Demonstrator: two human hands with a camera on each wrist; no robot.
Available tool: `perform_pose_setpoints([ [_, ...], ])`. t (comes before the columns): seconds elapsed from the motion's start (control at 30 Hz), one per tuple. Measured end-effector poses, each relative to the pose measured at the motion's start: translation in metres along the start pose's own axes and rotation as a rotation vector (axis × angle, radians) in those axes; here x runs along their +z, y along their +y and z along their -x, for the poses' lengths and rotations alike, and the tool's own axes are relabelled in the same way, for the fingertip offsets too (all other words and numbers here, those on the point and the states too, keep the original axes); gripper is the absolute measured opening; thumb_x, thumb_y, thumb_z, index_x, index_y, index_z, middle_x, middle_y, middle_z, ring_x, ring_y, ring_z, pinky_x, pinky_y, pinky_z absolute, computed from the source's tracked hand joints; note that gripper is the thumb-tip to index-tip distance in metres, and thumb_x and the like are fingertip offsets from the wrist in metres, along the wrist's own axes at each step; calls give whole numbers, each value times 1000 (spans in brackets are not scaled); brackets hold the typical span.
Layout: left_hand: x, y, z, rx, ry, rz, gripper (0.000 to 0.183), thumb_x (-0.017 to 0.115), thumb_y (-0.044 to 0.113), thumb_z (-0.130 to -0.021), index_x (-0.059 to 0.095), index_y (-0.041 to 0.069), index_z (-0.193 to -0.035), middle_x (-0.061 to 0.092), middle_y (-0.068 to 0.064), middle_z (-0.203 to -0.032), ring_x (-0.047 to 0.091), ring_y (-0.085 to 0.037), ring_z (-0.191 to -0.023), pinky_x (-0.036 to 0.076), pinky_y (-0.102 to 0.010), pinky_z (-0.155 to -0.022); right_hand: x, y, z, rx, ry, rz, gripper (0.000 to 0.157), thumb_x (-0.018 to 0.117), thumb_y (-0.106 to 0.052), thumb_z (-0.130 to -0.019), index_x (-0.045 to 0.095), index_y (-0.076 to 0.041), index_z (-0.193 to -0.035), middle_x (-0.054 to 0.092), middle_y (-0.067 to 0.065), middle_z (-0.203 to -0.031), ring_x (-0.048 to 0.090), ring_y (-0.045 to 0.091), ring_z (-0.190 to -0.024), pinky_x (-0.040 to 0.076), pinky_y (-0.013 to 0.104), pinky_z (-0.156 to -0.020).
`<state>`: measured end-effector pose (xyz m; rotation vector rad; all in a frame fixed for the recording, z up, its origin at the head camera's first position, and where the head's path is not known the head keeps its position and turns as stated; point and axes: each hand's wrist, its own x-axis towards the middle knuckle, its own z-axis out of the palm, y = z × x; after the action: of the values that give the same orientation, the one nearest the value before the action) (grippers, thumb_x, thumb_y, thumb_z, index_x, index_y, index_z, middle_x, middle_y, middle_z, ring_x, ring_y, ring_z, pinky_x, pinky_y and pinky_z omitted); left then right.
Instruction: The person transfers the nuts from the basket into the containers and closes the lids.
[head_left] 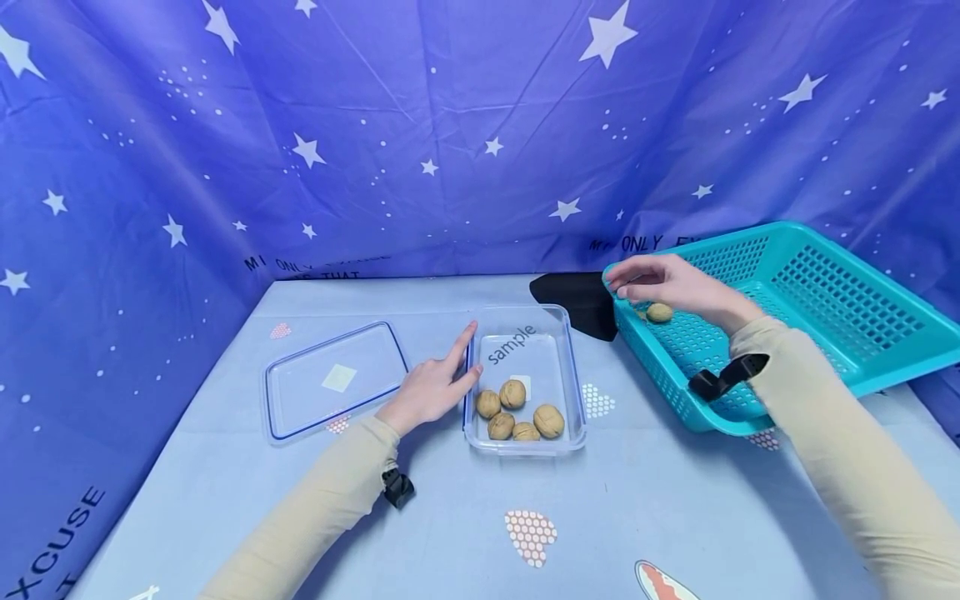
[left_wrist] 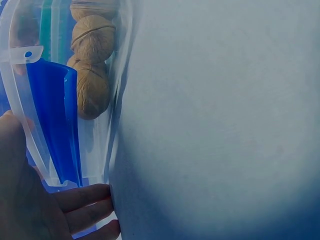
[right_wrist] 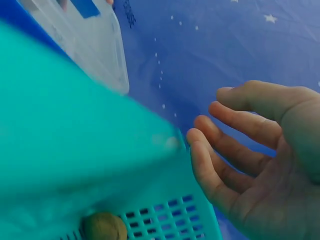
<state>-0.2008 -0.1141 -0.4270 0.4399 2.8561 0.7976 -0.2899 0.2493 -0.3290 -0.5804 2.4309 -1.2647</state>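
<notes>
Left hand [head_left: 429,390]: 1, at the left side of the clear container; index finger extended along the rim, thumb set apart from it and against the same side; fingers mostly straight, nothing gripped.

Right hand [head_left: 675,287]: 1, above the rear left corner of the basket; fingers loosely bent, thumb spread away from them in the right wrist view, palm bare, nothing held. Contact with the basket rim: cannot tell. The 2 hands are well apart.

Clear container [head_left: 540,358]: 1, lidless, upright, marked "sample"; blue clip [left_wrist: 55,120] hanging on its side in the left wrist view.

Walnuts [head_left: 549,421]: 5, inside the container, grouped toward its near end.

Single walnut [head_left: 659,312]: 1, in the basket, near its left wall, just below the right hand.

Teal basket [head_left: 885,367]: 1, perforated, right of the container.

Lid [head_left: 303,387]: 1, clear with blue edging, lying flat left of the container.

Tablecloth [head_left: 450,517]: 1, pale blue, printed with hearts.

Backdrop [head_left: 450,100]: blue, starred.
</notes>
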Motion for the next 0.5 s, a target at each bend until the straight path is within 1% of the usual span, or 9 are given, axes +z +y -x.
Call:
perform_pose_setpoints([
  [0.1,0,-1,0,1,2,-3,67,41,44,-102,5,31,-157,65,-19,-106,47,-20,-50,41,-35,-51,-6,6,1,5,17,-8,39,58,-23,-98,55,-4,-133,59,14,-124,57,27,-110,48,33,-87],
  [0.13,0,-1,0,1,2,-3,67,41,45,-102,4,32,-157,63,-20,-114,47,-20,-50,41,-35,-51,-7,8,1,8,25,-4,40,59,-23,-98,55,-4,-133,58,14,-125,57,27,-110,48,32,-86],
  [0.2,0,-1,0,5,1,-5,67,40,45,-102,4,32,-157,62,-19,-121,48,-20,-51,42,-35,-52,-9,12,2,13,37,0,41,58,-23,-99,54,-3,-134,57,15,-127,55,26,-112,48,30,-86],
  [0.3,0,-2,0,11,0,-14,67,38,48,-102,4,31,-157,56,-18,-133,50,-19,-54,42,-34,-54,-12,17,2,21,53,17,43,58,-23,-99,51,-1,-135,54,17,-131,55,20,-111,47,30,-87],
  [0.4,0,-2,0,17,2,-17,67,37,49,-101,4,29,-157,54,-18,-135,52,-19,-56,43,-34,-56,-15,22,2,34,69,10,45,58,-23,-99,50,1,-136,53,20,-133,57,14,-108,48,32,-88],
  [0.5,0,-2,0,13,0,-17,67,37,49,-101,3,31,-157,53,-17,-136,53,-20,-57,43,-35,-56,-19,28,1,50,81,0,46,59,-24,-98,50,2,-135,52,21,-133,59,12,-106,50,35,-88],
])
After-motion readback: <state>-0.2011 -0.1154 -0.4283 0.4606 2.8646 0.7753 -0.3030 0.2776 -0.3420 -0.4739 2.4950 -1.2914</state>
